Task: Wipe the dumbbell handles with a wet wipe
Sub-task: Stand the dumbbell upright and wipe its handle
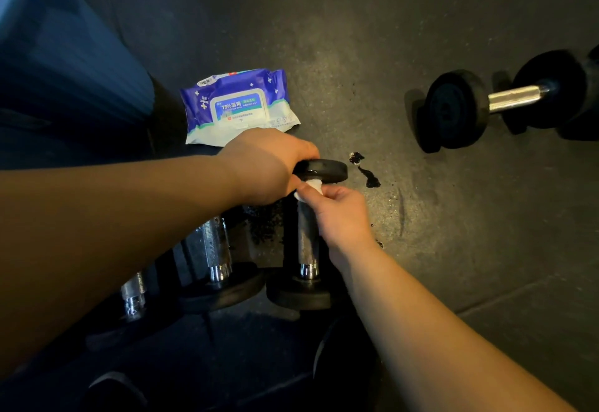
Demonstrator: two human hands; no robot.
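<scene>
Forearms fill the lower frame, both reaching toward centre. Left hand (265, 165) is curled over the rim of the upper weight plate (324, 170) of an upright dumbbell (306, 240), which is steadied on the floor (421, 39). Right hand (340, 214) is closed on a white wet wipe (311, 186); the wipe is pinched between thumb and fingers (324, 192) and pressed against the top of the knurled handle (306, 236), just under the upper plate.

Second dumbbell (217, 256) stands just beside, at 9 o'clock of the first, handle uncovered. A third handle (134, 295) is seen partly at 8 o'clock, behind the left forearm. A fourth dumbbell (505, 100) lies on its side well apart at 2 o'clock. Wipe packet (240, 107) lies flat at 12 o'clock of the hands. Dark wet spots (368, 175) are noted on the floor at 3 o'clock of the upper plate.

Judgement: the wipe is at the start of a stroke on this handle. For a good pass, the wipe should be wrapped fully round the shaft, drawn downward to the lower collar, and twisted so that the knurling is cleaned on all sides. The top plate should be held firmly so that the dumbbell is not tipped.
</scene>
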